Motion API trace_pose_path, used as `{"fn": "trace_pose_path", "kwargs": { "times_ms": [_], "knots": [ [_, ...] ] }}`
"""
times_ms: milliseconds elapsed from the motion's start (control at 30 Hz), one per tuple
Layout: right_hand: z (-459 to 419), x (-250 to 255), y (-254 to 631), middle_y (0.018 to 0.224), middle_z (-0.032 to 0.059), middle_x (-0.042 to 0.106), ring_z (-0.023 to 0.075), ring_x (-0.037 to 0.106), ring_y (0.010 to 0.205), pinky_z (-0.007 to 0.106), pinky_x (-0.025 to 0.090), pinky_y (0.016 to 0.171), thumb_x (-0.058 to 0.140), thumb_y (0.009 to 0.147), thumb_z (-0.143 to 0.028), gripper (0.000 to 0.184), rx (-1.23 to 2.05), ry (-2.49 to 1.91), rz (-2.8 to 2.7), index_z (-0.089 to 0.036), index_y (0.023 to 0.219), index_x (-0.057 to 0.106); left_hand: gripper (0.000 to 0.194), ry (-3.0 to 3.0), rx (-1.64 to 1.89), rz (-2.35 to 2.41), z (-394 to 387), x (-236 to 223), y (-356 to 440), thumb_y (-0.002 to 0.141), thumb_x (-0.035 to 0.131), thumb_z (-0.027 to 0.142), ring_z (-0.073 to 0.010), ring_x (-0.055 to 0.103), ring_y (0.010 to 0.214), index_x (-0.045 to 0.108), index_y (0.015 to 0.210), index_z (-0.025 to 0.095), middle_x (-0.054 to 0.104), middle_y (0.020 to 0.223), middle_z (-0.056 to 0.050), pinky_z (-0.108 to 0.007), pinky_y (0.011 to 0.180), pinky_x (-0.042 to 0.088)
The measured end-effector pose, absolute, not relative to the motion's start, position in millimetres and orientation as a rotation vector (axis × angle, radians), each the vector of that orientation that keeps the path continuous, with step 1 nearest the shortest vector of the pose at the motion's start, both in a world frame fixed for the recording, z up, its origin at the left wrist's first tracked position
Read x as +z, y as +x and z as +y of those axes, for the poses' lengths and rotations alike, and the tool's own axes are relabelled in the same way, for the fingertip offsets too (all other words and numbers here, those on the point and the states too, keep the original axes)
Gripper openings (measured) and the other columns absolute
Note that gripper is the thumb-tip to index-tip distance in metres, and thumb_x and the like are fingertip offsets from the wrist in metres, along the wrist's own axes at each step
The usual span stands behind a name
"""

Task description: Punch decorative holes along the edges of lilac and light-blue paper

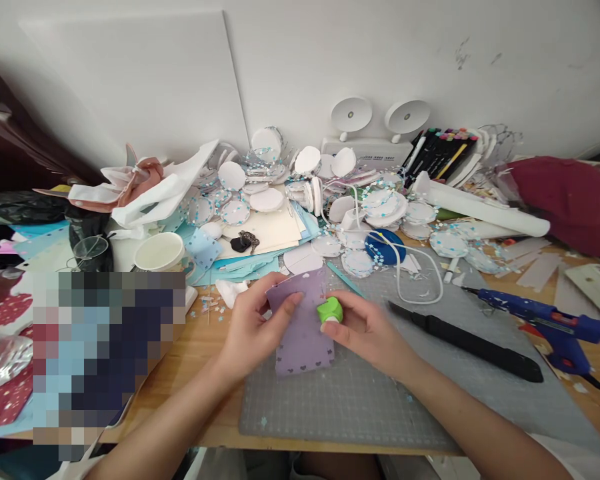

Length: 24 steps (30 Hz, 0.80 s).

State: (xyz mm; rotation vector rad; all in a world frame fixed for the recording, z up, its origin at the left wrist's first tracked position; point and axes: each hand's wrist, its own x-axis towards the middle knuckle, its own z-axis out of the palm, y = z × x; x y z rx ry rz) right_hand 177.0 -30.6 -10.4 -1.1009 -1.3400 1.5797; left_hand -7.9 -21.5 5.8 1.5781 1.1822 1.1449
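Observation:
My left hand (255,323) pinches the left edge of a lilac paper card (303,333) with small heart-shaped holes along its lower edge, holding it just above the grey cutting mat (350,407). My right hand (363,330) grips a small green and white paper punch (330,311) set on the card's right edge. Both hands are closed around what they hold.
A black utility knife (467,341) lies on the mat to the right, with a blue glue gun (545,320) beyond it. Many white round discs (267,200), paper sheets, a white cup (159,252) and markers (443,152) crowd the back. A pixelated patch covers the left.

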Motion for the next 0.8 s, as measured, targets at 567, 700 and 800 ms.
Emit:
{"fn": "trace_pose_path", "kwargs": {
  "times_ms": [567, 700, 800],
  "knots": [
    [-36, -21, 178, 0.077, 0.0001, 0.051, 0.0139, 0.047, 0.069, 0.026, 0.043, 0.062, 0.074, 0.072, -0.038, 0.027, 1.494, -1.012, -1.254, -0.021, 0.09, 0.063, 0.033, 1.149, 0.951, 0.907, -36, 7, 11, 0.067, 0.077, 0.028, -0.0181, 0.064, 0.083, 0.066, 0.097, 0.017, 0.07, 0.093, -0.005, -0.026, 0.072, 0.053],
    [-36, -19, 171, 0.085, 0.0036, 0.055, 0.0174, 0.051, 0.074, 0.029, 0.045, 0.065, 0.076, 0.067, -0.039, 0.033, 1.401, -1.085, -1.289, -0.021, 0.091, 0.063, 0.037, 1.151, 1.01, 0.967, -42, 3, 17, 0.061, 0.081, 0.025, -0.0201, 0.065, 0.085, 0.067, 0.093, 0.015, 0.071, 0.09, -0.005, -0.028, 0.077, 0.053],
    [-37, -19, 170, 0.086, 0.004, 0.056, 0.0183, 0.052, 0.077, 0.03, 0.045, 0.068, 0.072, 0.071, -0.037, 0.029, 1.35, -1.069, -1.33, -0.021, 0.092, 0.062, 0.027, 1.185, 1.043, 1.002, -43, 0, 19, 0.067, 0.078, 0.028, -0.0191, 0.065, 0.083, 0.069, 0.089, 0.015, 0.071, 0.088, -0.005, -0.028, 0.078, 0.053]
  ]
}}
